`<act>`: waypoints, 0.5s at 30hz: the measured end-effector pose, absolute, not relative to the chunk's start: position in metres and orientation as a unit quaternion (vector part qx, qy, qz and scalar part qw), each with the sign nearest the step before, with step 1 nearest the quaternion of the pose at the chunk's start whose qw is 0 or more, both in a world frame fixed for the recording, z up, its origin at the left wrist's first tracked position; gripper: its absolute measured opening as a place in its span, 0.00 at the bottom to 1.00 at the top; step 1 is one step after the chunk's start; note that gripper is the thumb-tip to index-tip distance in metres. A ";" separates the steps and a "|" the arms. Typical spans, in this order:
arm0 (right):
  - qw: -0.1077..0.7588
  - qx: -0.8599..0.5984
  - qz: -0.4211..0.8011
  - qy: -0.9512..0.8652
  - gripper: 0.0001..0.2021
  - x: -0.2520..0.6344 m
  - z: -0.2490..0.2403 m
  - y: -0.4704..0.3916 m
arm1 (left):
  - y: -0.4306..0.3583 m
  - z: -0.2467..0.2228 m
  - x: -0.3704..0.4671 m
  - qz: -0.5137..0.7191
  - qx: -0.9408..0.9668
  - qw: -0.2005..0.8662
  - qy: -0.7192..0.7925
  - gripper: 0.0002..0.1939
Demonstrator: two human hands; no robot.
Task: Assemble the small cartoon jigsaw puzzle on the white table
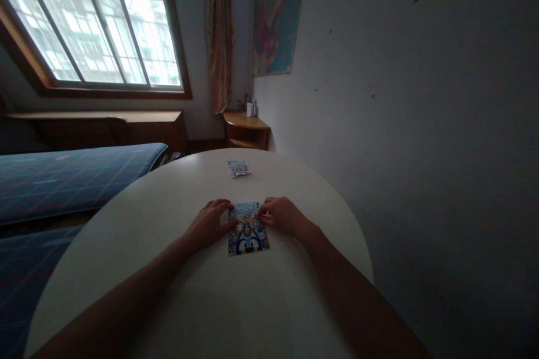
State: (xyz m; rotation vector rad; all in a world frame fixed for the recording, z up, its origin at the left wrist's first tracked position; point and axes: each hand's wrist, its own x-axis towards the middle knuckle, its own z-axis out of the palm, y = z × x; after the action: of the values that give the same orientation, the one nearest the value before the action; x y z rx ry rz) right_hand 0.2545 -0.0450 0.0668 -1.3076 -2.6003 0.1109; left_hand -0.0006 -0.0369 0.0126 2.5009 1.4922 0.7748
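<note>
A colourful printed sheet or booklet [248, 233] with a blue cartoon face lies flat on the round white table. At its left edge rests my left hand [210, 223], thumb and fingers apart, the fingertips touching the upper left corner and the thumb on the print. My right hand [282, 216] is at the upper right edge, with its fingers bent together against the border. Farther back on the table lies a smaller colourful packet [238, 168], which neither hand touches.
The round white table [160, 224] fills the foreground. Left of it stands a bed or bench with a blue plaid cover [76, 179]. A wooden corner shelf [246, 120] is behind, and a bare wall [421, 151] runs along the right.
</note>
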 end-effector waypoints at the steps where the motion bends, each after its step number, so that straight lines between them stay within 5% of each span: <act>1: 0.122 -0.443 0.040 -0.887 0.09 0.254 0.066 -0.045 | -0.037 0.013 0.000 0.256 0.828 0.064 0.495 0.21; 15: 0.166 -0.622 0.135 -0.753 0.09 0.324 0.068 -0.023 | -0.038 0.015 0.000 0.253 0.828 0.070 0.495 0.21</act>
State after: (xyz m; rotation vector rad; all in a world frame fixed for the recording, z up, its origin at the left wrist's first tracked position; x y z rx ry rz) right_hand 0.3239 -0.0234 0.0680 -1.7710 -2.1456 0.3845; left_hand -0.0001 -0.0380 0.0146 2.4914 1.4908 0.7628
